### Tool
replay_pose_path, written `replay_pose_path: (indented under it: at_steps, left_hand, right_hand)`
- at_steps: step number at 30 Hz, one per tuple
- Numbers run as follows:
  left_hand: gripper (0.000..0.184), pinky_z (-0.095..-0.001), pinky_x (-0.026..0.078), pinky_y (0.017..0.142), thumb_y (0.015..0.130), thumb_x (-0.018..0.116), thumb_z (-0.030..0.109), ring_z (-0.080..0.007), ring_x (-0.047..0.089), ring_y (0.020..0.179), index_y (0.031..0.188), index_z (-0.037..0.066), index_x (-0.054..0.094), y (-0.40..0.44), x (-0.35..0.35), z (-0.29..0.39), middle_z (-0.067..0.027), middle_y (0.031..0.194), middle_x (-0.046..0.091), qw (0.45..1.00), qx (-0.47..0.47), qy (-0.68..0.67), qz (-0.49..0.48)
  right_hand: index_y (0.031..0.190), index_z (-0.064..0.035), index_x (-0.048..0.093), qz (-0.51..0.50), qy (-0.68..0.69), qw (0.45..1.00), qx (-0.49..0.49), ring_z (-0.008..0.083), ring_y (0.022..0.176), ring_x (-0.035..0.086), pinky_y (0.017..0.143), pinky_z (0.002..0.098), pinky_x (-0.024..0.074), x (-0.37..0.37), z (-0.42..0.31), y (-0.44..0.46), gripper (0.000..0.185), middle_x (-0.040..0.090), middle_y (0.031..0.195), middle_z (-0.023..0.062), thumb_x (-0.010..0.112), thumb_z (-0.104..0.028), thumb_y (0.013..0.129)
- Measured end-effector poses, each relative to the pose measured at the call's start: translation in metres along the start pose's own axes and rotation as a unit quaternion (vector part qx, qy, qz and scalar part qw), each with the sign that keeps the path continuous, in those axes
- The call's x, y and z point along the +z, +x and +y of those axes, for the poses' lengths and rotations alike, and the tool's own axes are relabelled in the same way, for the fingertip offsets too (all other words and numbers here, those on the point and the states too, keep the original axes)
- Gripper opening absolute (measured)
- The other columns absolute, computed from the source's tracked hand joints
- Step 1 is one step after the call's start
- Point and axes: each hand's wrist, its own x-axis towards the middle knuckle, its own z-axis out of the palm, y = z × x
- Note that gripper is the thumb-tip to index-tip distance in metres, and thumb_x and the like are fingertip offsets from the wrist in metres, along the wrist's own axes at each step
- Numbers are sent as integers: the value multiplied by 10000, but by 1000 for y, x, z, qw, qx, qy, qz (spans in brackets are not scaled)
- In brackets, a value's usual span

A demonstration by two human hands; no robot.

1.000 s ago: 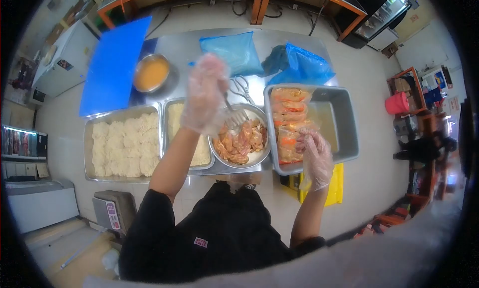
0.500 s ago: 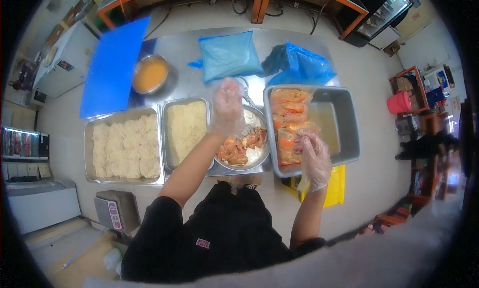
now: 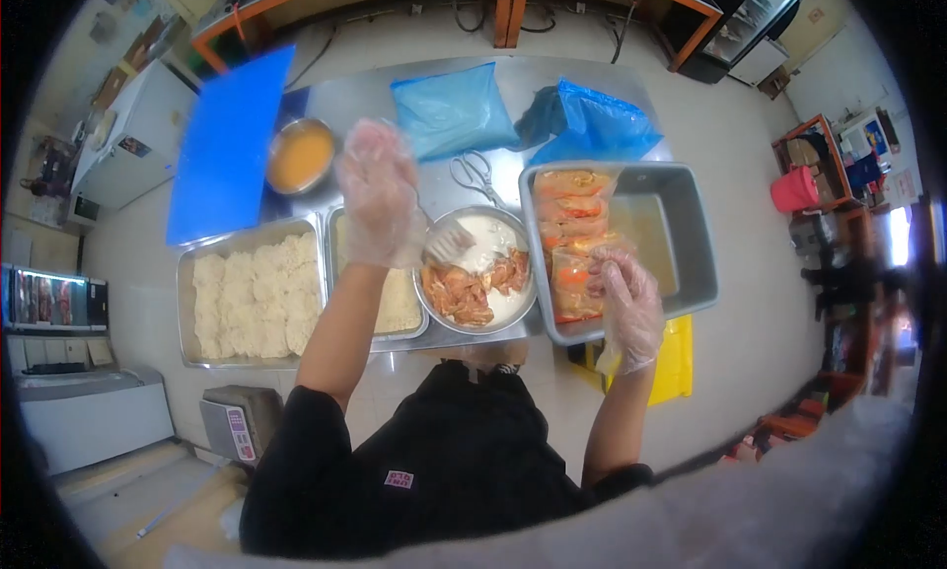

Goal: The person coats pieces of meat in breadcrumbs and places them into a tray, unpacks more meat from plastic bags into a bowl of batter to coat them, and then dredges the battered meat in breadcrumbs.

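Note:
My left hand, in a clear plastic glove, is raised over the tray of pale crumbs. Motion blurs its fingers, so its grip is unclear. Gloved as well, my right hand hovers at the grey tub with fingers pinched beside the clear packs of orange-red food; what they hold, if anything, is hidden. Between my hands stands a round metal bowl with raw meat pieces and white batter. A whitish utensil or whisk-like end shows at its left side.
A large tray of breaded pieces stands left. Behind are a blue board, a bowl of orange liquid, scissors, a filled blue bag and a crumpled blue bag. A yellow crate sits below the tub.
My left hand has moved left, from above the round bowl to over the crumb tray, uncovering the scissors and batter. My right hand stays nearly in place at the tub.

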Motion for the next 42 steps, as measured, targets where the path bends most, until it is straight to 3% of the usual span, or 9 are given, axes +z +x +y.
replay_pose_path:
  at_steps: [6, 11, 15, 24, 28, 32, 35, 39, 42]
  left_hand:
    - [172, -329, 479, 743, 1025, 514, 211, -190, 559, 843, 1066, 51, 561, -9, -51, -115, -70, 962, 586, 872, 246, 424, 7]
    - [182, -366, 494, 769, 995, 507, 184, -232, 599, 823, 980, 24, 593, -27, -11, -109, -104, 906, 624, 945, 52, 322, -15]
    - [167, -309, 487, 715, 1009, 530, 210, -165, 573, 814, 986, 52, 580, -12, -16, -89, -53, 881, 592, 855, 278, 437, -4]
    - [246, -230, 451, 629, 1006, 611, 306, -99, 516, 752, 951, 80, 531, -29, -28, 3, -14, 879, 531, 992, -38, -69, -98]
    - [257, -306, 501, 782, 995, 609, 270, -177, 595, 912, 1094, 35, 579, -52, -56, -93, -87, 1006, 613, 982, 29, 187, -22]
    - [289, -436, 439, 962, 912, 573, 110, -303, 532, 1172, 1194, 46, 572, -64, -64, -164, -157, 1159, 590, 779, 193, 595, -36]
    - [444, -515, 347, 1096, 835, 573, 38, -372, 420, 1366, 1278, 24, 555, -70, -53, -174, -208, 1312, 553, 914, 24, 403, -39]
    - [304, -436, 433, 981, 870, 597, 67, -306, 519, 1200, 1172, 34, 580, -57, -39, -116, -152, 1182, 579, 811, 113, 556, -138]
    - [156, -352, 443, 805, 932, 604, 164, -209, 524, 963, 1031, 51, 563, -53, -21, -42, -80, 995, 555, 871, 91, 463, -136]
  right_hand:
    - [1170, 10, 656, -15, -24, 1000, 12, 126, 886, 612, 794, 279, 505, 6, 10, -2, 225, 661, 1026, 57, 608, -137, 1006]
    - [1176, 8, 653, -16, -33, 999, 22, 123, 917, 611, 815, 277, 511, 1, 10, -9, 218, 661, 1032, 55, 597, -120, 1009]
    - [1174, -7, 674, 7, -26, 1000, 11, 106, 925, 593, 856, 260, 486, 0, -1, -17, 223, 652, 1017, 29, 626, -140, 1001]
    - [1199, 8, 648, 3, -16, 1000, 17, 112, 876, 595, 817, 269, 499, -7, 9, -19, 231, 651, 1013, 44, 593, -108, 1006]
    - [1198, -2, 653, -4, -18, 999, 36, 102, 866, 585, 812, 260, 494, -4, 19, -15, 230, 644, 1011, 34, 605, -117, 1004]
    - [1187, -14, 668, -6, -15, 998, 60, 96, 924, 582, 849, 249, 480, -1, 20, -13, 220, 651, 1029, 16, 626, -112, 995]
    - [1195, -3, 652, 3, -44, 998, 54, 97, 867, 585, 816, 259, 493, 0, 22, -14, 229, 647, 993, 30, 612, -122, 1003]
    - [1197, -3, 647, 6, -27, 999, 41, 100, 885, 589, 821, 262, 495, -4, 18, -16, 234, 648, 995, 33, 616, -130, 1003]
    - [1197, -4, 647, 3, -18, 999, 40, 104, 908, 590, 826, 264, 496, -10, 15, -16, 234, 647, 1000, 32, 618, -131, 1003]
